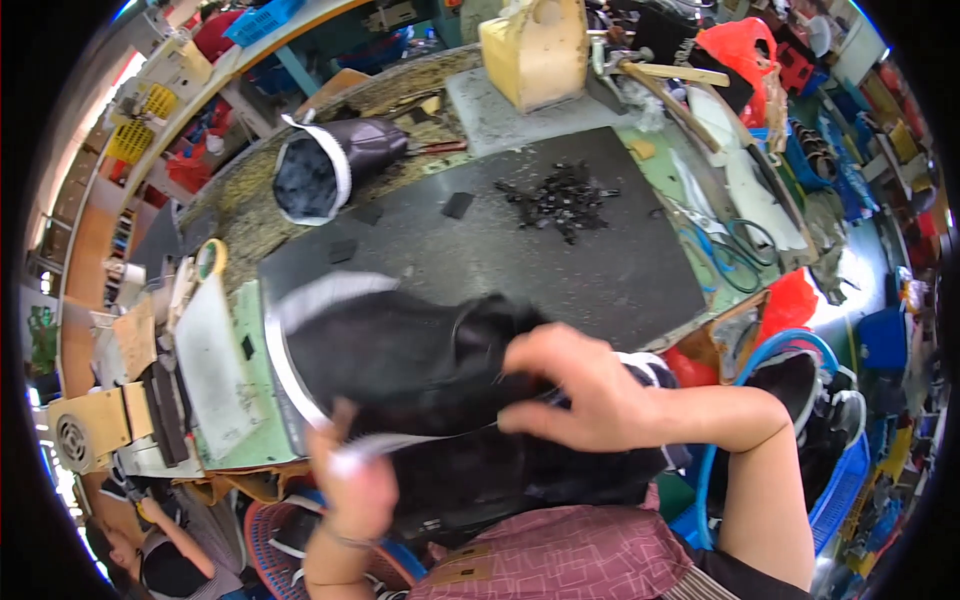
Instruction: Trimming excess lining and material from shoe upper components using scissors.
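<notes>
Head view: I have the black shoe piece (400, 345) over the near left part of a dark board (620, 290), its left end reaching the board's left edge. Room for moving lies across the middle of the board, between the shoe piece and a pile of black scraps (562, 203). Toward the far left edge are 3 small black squares (458, 205); just past the right edge, scissors (735, 250) sit on the green table (240, 440).

The shoe piece runs roughly left to right, its wide, white-edged end pointing left and its narrower, crumpled end pointing right. My right hand (590, 395) is at that narrow end, thumb and fingers bent and parted around it; I cannot tell how firmly they press. My left hand (360, 490) is blurred at the lower white edge, so I cannot tell whether it pinches.

The black material looks smooth and soft, with folds. Beyond the board lies 1 other shoe piece (375, 155), dark and slightly shiny, its round white-rimmed opening showing a fuzzy lining. My apron (570, 550) is maroon with pale lines.
</notes>
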`<state>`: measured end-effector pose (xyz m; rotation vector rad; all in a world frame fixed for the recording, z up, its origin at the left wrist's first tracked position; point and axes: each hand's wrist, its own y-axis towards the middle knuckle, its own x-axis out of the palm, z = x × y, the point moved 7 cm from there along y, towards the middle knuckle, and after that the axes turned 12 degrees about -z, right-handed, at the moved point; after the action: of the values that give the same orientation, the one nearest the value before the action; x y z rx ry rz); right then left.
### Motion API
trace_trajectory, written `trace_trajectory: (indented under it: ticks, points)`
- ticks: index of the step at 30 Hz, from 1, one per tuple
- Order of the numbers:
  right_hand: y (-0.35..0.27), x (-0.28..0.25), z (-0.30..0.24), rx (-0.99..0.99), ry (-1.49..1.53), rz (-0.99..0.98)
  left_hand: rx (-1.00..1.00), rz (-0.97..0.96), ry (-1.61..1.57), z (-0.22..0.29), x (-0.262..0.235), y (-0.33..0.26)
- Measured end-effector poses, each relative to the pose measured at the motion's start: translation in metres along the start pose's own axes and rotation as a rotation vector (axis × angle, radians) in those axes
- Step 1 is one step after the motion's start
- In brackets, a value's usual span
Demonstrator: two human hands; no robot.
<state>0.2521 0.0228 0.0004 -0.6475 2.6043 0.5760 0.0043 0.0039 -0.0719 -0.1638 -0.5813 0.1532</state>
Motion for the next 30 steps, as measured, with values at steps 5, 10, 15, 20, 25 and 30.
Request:
trace_trajectory:
  ticks: [5, 10, 15, 20, 25, 30]
  points:
    - [-0.040, -0.062, 0.036, 0.223, -0.657, -0.024, 0.074, -0.352, 0.598, 0.038, 0.081, 0.066]
    - [-0.144, -0.187, 0.128, 0.911, -1.435, 0.118, 0.021, -0.465, 0.658, -0.009, 0.120, 0.068]
    - [-0.140, -0.211, 0.094, 0.768, -1.211, 0.317, 0.121, -0.545, 0.629, -0.020, 0.126, 0.063]
    - [-0.059, -0.174, 0.020, 0.431, -0.592, 0.186, 0.410, -0.672, 0.811, -0.014, 0.150, 0.050]
    - [0.020, -0.132, 0.003, 0.214, -0.891, -0.330, 0.661, -0.759, 0.947, -0.010, 0.161, 0.033]
    - [0.011, -0.119, 0.005, 0.203, -0.946, -0.570, 0.660, -0.698, 0.785, -0.014, 0.155, 0.036]
